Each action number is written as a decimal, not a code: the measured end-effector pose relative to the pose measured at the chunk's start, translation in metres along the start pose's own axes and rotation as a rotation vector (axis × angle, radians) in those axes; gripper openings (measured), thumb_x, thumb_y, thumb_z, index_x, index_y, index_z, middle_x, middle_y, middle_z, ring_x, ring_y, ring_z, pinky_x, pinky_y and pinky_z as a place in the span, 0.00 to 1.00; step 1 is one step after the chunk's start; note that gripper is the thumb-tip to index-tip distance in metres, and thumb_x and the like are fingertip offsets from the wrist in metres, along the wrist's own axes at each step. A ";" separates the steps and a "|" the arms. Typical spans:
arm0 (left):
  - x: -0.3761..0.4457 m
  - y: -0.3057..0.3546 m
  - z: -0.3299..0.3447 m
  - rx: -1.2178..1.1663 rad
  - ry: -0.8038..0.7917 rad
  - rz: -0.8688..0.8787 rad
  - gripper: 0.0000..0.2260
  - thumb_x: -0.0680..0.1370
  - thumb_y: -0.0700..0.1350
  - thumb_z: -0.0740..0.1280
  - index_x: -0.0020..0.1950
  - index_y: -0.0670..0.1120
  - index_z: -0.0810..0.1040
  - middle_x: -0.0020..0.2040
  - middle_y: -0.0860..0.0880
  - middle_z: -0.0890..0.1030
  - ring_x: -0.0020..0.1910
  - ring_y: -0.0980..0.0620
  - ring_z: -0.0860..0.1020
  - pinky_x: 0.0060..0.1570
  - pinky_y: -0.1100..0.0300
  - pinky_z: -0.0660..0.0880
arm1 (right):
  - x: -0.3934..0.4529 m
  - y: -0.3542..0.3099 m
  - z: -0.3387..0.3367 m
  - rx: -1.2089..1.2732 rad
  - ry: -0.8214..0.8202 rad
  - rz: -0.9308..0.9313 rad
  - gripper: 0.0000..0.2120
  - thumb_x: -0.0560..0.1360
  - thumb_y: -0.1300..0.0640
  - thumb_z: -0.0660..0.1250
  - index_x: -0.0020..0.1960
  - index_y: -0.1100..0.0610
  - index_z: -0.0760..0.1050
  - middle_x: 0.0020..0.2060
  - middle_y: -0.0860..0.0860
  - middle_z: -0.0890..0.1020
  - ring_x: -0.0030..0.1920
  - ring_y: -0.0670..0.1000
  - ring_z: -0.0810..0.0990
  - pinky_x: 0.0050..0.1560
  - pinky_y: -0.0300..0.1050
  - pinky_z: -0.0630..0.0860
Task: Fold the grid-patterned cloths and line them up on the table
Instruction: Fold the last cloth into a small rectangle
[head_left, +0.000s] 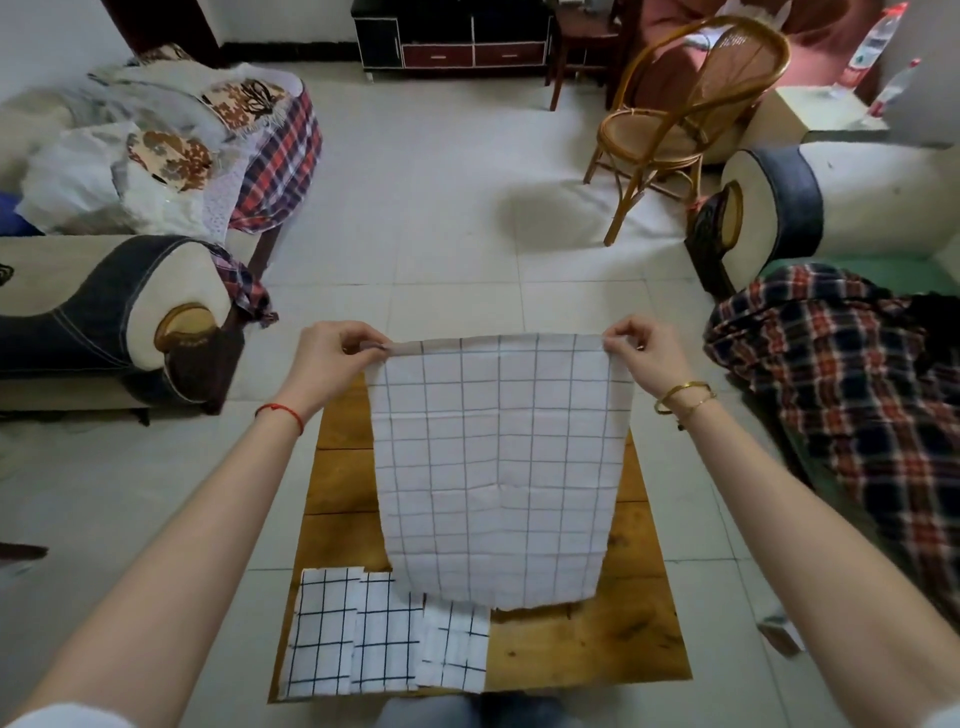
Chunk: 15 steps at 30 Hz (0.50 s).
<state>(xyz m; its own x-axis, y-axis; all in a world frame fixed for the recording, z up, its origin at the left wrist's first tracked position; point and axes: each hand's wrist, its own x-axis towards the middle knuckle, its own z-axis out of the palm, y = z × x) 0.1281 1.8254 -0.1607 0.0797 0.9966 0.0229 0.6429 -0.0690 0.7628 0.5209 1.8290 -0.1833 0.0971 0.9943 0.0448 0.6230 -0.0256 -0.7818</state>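
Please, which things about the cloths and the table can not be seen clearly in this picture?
All in the head view:
- Wooden table: its middle is hidden by the held cloth, which the left hand and right hand pinch at its top corners.
- Folded cloths: three show in a row; the held cloth covers their far edges.
- Table legs: hidden under the top.
- Held cloth's far side: faces away.
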 end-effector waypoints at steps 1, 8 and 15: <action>0.009 -0.008 0.006 -0.004 0.004 -0.015 0.05 0.74 0.40 0.72 0.47 0.47 0.85 0.44 0.51 0.84 0.47 0.55 0.81 0.52 0.61 0.77 | 0.008 0.005 0.009 -0.007 0.016 0.024 0.03 0.73 0.61 0.69 0.43 0.54 0.78 0.36 0.40 0.77 0.37 0.39 0.73 0.39 0.33 0.67; 0.069 -0.067 0.039 -0.012 -0.034 -0.091 0.05 0.74 0.40 0.71 0.45 0.49 0.85 0.43 0.53 0.84 0.48 0.56 0.81 0.56 0.57 0.77 | 0.055 0.039 0.067 -0.119 0.074 0.159 0.04 0.74 0.63 0.65 0.45 0.58 0.79 0.35 0.46 0.78 0.35 0.45 0.73 0.34 0.31 0.64; 0.098 -0.103 0.054 0.002 -0.097 -0.135 0.09 0.74 0.38 0.70 0.44 0.53 0.83 0.43 0.57 0.83 0.48 0.56 0.81 0.51 0.68 0.74 | 0.074 0.064 0.108 -0.116 0.086 0.217 0.08 0.74 0.64 0.63 0.48 0.57 0.80 0.40 0.49 0.80 0.41 0.48 0.75 0.36 0.29 0.64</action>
<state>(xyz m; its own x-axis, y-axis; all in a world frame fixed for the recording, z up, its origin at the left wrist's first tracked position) 0.1113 1.9274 -0.2720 0.0663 0.9876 -0.1422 0.6541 0.0646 0.7536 0.4843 1.9124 -0.2973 0.3010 0.9517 -0.0598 0.6645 -0.2543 -0.7026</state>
